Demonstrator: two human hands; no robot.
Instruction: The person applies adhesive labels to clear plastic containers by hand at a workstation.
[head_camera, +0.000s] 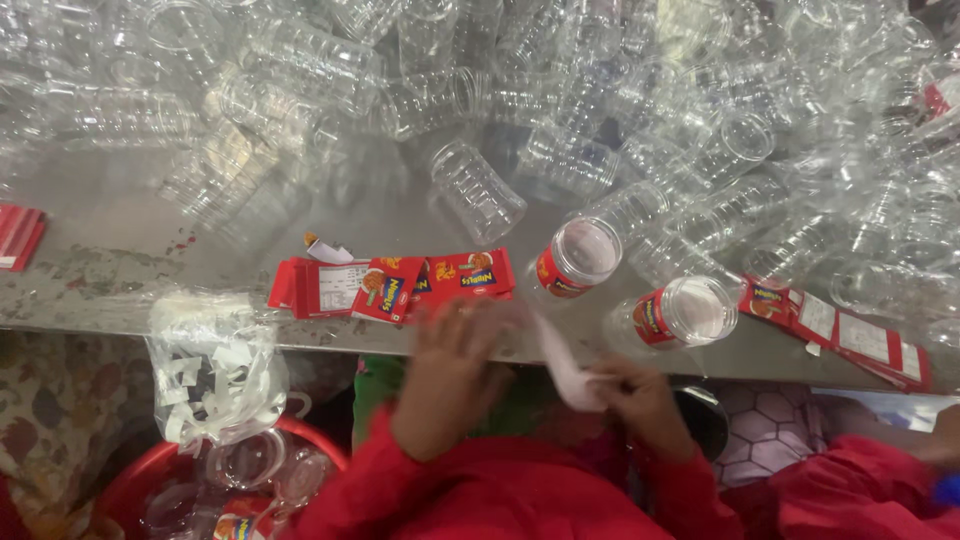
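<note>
White paper strip (562, 368) pinched in right hand (640, 400) grip; blurred left hand (455, 375) seemingly spread beside it.

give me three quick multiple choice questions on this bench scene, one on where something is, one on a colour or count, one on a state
1. Where does the clear bag of paper strips hang?
A. off the bench edge, left of the hands
B. on top of the jar pile
C. at the far right of the bench

2. How many jars near the bench edge already wear a red label?
A. none
B. two
C. five

3. What is the right hand doing?
A. lying flat and empty
B. pinching a white strip
C. gripping a jar

Answers:
1 A: the bag hangs at the front of the bench, above the red tub.
2 B: one labelled jar and another lie on their sides.
3 B: the white strip runs up from its fingers toward the blurred left hand.
</note>
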